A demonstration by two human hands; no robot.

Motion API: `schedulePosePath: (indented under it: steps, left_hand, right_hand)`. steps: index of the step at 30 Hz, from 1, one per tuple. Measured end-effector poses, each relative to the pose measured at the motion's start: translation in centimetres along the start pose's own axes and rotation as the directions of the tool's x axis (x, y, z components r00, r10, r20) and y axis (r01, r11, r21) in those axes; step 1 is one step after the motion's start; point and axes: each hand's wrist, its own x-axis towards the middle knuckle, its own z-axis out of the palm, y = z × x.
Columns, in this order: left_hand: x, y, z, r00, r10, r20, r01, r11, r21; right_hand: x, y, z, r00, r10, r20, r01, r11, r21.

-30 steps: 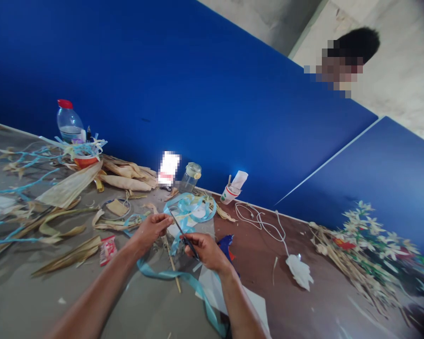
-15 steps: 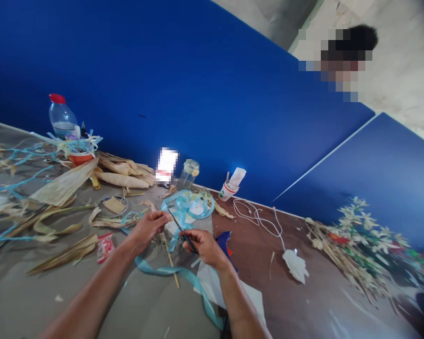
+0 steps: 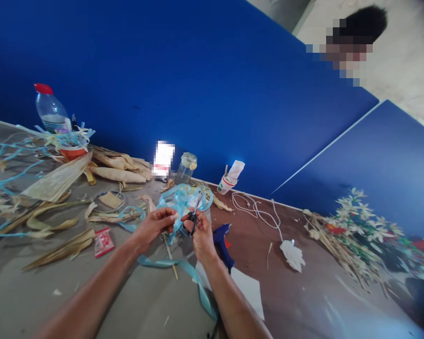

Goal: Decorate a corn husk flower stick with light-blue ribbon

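Note:
My right hand (image 3: 202, 238) is wrapped round a pair of scissors (image 3: 198, 202) with dark handles, blades pointing up and away from me. Close beside it, my left hand (image 3: 155, 225) is closed in a pinch; a small pale bit shows at its fingertips, too small to name. Behind both hands lies a loose heap of light blue ribbon (image 3: 178, 194). A long tail of the same ribbon (image 3: 189, 267) runs under my wrists towards me. A thin stick (image 3: 172, 262) lies between my forearms. To the right of my right hand rests a blue glue gun (image 3: 223, 245).
Dried corn husks (image 3: 120, 175), a red sweet packet (image 3: 103, 242) and a red-capped bottle (image 3: 51, 110) stand or lie leftward. A jar (image 3: 186, 168), paper cup (image 3: 226, 183) and white cable (image 3: 257, 216) line the blue partition (image 3: 162, 70). Artificial flowers (image 3: 356, 216) lie right; a person is beyond.
The scissors have swung from pointing at my left fingertips to pointing up and away. My right hand has turned upright, and the view has shifted slightly.

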Motion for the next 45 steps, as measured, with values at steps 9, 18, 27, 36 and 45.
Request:
schedulePosePath:
  steps: [9,18,27,36,45]
  left_hand:
    - [-0.3,0.2,1.1,0.990,0.002,0.142,-0.019,0.993,0.120]
    - [0.3,-0.5,0.3,0.997,0.010,0.074,-0.024,0.980,0.198]
    - [-0.4,-0.1,1.9,0.996,0.017,0.085,-0.032,0.983,0.178]
    - [-0.5,0.2,1.4,0.999,0.043,0.022,-0.046,0.989,0.140]
    - [-0.2,-0.3,0.5,0.999,0.038,0.033,-0.038,0.999,-0.009]
  right_hand:
    - [0.2,-0.3,0.0,0.996,0.083,-0.013,-0.083,0.996,-0.032]
    - [0.8,0.3,-0.7,0.974,-0.022,-0.224,0.046,0.994,0.101]
    - [0.2,1.1,0.4,0.948,-0.183,-0.259,0.191,0.981,0.008]
    - [-0.1,1.6,0.6,0.965,-0.158,-0.210,0.148,0.987,-0.063]
    - [-0.5,1.4,0.9,0.964,-0.212,-0.161,0.202,0.976,-0.075]
